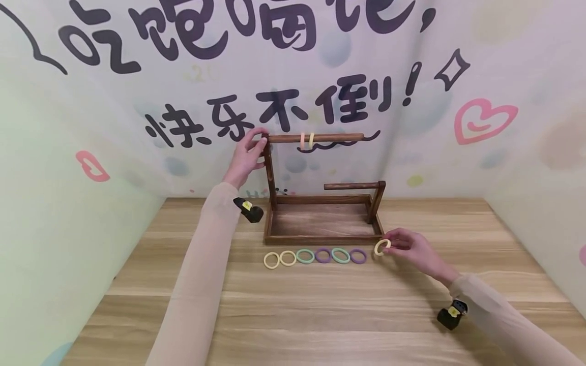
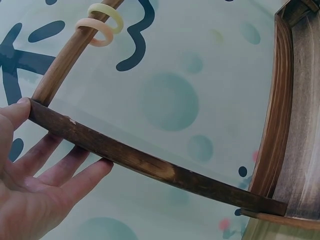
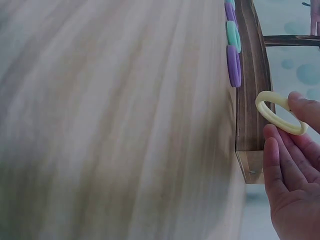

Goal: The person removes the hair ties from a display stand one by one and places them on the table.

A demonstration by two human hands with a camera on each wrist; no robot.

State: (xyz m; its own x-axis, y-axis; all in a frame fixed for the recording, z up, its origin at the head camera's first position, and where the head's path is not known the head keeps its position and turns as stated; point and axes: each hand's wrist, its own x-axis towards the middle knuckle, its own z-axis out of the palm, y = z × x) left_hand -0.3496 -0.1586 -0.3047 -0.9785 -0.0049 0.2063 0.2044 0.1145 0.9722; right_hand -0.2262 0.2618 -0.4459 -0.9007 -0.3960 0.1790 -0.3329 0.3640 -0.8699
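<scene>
My left hand [image 1: 247, 157] grips the top of the tall post [image 2: 125, 152] of a dark wooden rack, with the thumb at the end and the fingers along the post's side. On the rack's upper bar [image 1: 339, 137] hang a pink ring [image 1: 302, 141] and a pale yellow ring [image 1: 312, 141], side by side. My right hand [image 1: 414, 249] pinches another pale yellow ring [image 3: 268, 114] between thumb and fingers, close to the front right corner of the rack's tray [image 1: 320, 240]. The held ring is tilted.
In front of the tray lies a row of several rings: yellow ones [image 1: 271, 268] at the left, then green [image 1: 305, 262] and purple [image 1: 323, 262] alternating. A shorter bar [image 1: 350, 186] stands on the rack's right side. Behind is a printed wall [image 1: 426, 168].
</scene>
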